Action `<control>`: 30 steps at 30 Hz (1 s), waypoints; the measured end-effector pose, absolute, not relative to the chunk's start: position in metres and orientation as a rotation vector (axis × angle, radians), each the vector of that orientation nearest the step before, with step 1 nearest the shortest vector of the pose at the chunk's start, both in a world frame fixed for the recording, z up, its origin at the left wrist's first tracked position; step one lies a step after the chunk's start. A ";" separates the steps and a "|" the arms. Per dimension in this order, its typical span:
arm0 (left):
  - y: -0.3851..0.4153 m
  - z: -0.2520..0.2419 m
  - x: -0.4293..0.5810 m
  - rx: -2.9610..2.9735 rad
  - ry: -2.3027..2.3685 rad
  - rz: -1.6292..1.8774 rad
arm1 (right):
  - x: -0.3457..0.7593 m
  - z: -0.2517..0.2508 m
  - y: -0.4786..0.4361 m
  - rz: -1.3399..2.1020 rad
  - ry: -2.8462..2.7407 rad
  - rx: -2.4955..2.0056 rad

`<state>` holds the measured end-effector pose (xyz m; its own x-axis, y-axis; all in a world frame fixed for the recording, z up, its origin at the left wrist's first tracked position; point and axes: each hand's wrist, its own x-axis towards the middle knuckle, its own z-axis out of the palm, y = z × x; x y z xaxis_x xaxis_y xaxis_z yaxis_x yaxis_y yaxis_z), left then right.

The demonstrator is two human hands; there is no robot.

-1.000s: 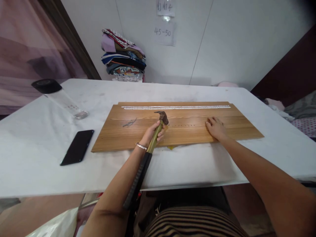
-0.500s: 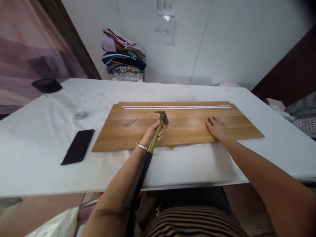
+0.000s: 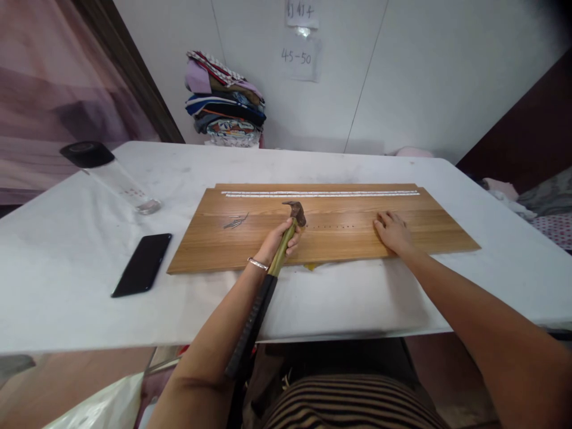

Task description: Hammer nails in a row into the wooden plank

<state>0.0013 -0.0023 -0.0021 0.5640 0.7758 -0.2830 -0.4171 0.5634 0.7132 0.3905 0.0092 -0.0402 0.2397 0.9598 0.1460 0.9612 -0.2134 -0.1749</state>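
Note:
My left hand (image 3: 279, 241) is wrapped round a claw hammer (image 3: 277, 260), high on its yellow-green handle just below the rusty head. The black grip end points back towards me. Beneath the hammer head lies a wood-grain board (image 3: 214, 244). My right hand (image 3: 393, 231) rests on the board's right part, fingers spread and holding nothing. Between the hammer head and that hand runs a row of small dark dots (image 3: 330, 226), nails or holes, too small to tell. Several loose nails (image 3: 235, 221) lie in a small heap left of the hammer.
Two white measuring strips (image 3: 322, 194) run along the board's far edge. A black phone (image 3: 142, 265) lies left of the board on the white-covered table (image 3: 339, 304). Behind it a clear bottle (image 3: 120, 182) with a black lid stands. Folded cloths (image 3: 226, 104) are piled by the wall.
Both hands, the hammer and the board keep their places. The whole view has only shifted very slightly.

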 end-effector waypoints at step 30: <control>-0.004 0.002 0.002 0.649 0.649 0.792 | 0.389 -0.038 0.007 -0.053 -1.865 -2.269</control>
<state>0.0015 -0.0039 0.0016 0.5369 0.7979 -0.2742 -0.4255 0.5368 0.7286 0.3886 0.0065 -0.0381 0.2019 0.9669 0.1560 0.9742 -0.1818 -0.1340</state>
